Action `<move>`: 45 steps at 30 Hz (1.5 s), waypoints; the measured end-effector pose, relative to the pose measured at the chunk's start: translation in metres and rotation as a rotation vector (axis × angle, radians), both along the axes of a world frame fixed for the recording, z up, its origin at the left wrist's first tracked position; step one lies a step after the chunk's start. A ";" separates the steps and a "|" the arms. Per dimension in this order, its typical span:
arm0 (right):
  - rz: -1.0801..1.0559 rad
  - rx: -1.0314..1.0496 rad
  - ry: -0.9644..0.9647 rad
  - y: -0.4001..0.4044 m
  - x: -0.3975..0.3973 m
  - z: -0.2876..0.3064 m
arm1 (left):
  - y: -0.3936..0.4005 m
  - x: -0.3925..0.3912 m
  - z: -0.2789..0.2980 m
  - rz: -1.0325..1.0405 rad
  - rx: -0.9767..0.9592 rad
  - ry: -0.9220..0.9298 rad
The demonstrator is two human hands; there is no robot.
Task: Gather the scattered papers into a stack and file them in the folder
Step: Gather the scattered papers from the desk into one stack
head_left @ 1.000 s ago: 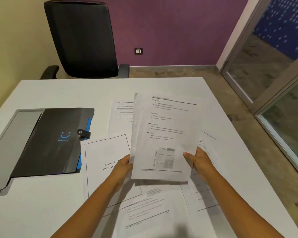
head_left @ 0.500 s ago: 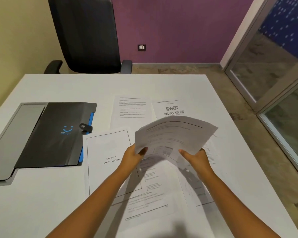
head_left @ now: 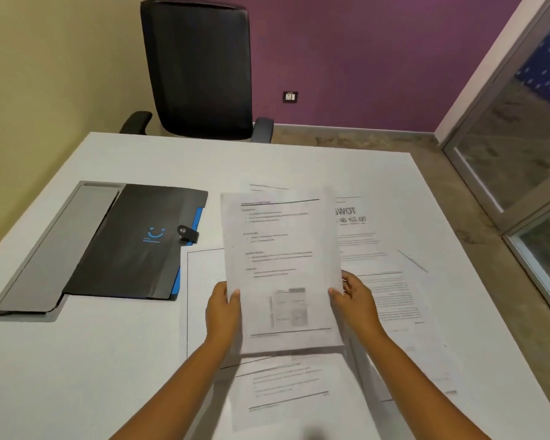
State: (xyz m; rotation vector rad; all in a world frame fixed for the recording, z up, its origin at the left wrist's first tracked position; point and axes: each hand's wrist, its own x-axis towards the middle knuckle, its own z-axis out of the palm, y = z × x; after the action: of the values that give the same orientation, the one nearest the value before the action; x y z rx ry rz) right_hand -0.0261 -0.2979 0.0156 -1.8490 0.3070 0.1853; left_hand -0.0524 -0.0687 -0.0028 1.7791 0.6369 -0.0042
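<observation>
one black folder point(head_left: 121, 246) flat on white table point(head_left: 77, 360), far left, closed. left hand point(head_left: 223, 308) pinches left edge of held sheets point(head_left: 283, 265); right hand point(head_left: 356, 300) pinches right edge. sheets raised above scattered papers point(head_left: 391, 296) spread beneath and rightward.

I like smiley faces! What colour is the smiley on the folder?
Blue, on the black folder, seen in the head view.

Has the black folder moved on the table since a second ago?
No. The black folder lies in the same spot near the left edge of the white table, its clasp beside the bordered sheet's top corner as before; only the camera shifted.
</observation>
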 end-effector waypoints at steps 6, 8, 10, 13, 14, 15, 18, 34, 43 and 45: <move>0.143 -0.104 0.092 0.057 -0.010 -0.027 | 0.043 -0.027 -0.020 0.127 0.079 0.198; 0.165 -0.133 0.115 0.072 -0.011 -0.034 | 0.053 -0.034 -0.023 0.156 0.084 0.230; 0.180 -0.152 0.113 0.085 -0.012 -0.038 | 0.062 -0.039 -0.029 0.203 0.052 0.241; 0.201 -0.181 0.093 0.100 -0.016 -0.044 | 0.069 -0.046 -0.039 0.211 0.045 0.240; 0.201 -0.189 0.091 0.103 -0.017 -0.046 | 0.070 -0.047 -0.043 0.208 0.047 0.233; 0.194 -0.193 0.095 0.106 -0.018 -0.048 | 0.072 -0.047 -0.046 0.207 0.051 0.225; 0.179 -0.201 0.103 0.110 -0.020 -0.051 | 0.077 -0.043 -0.052 0.183 0.098 0.215; 0.319 -0.486 0.176 0.097 -0.006 -0.063 | 0.072 -0.029 -0.051 0.135 0.370 0.240; -0.083 -0.734 0.137 -0.011 -0.019 -0.066 | 0.058 -0.032 -0.047 0.145 0.489 0.171; -0.153 -0.775 0.154 -0.041 -0.021 -0.065 | 0.048 -0.030 -0.046 0.113 0.456 0.140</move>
State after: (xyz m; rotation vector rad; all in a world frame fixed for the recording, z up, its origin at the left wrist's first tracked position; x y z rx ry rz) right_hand -0.0473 -0.3385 -0.0497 -2.5653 0.6971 0.1078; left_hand -0.0824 -0.0210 -0.0487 2.1912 0.8915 0.1026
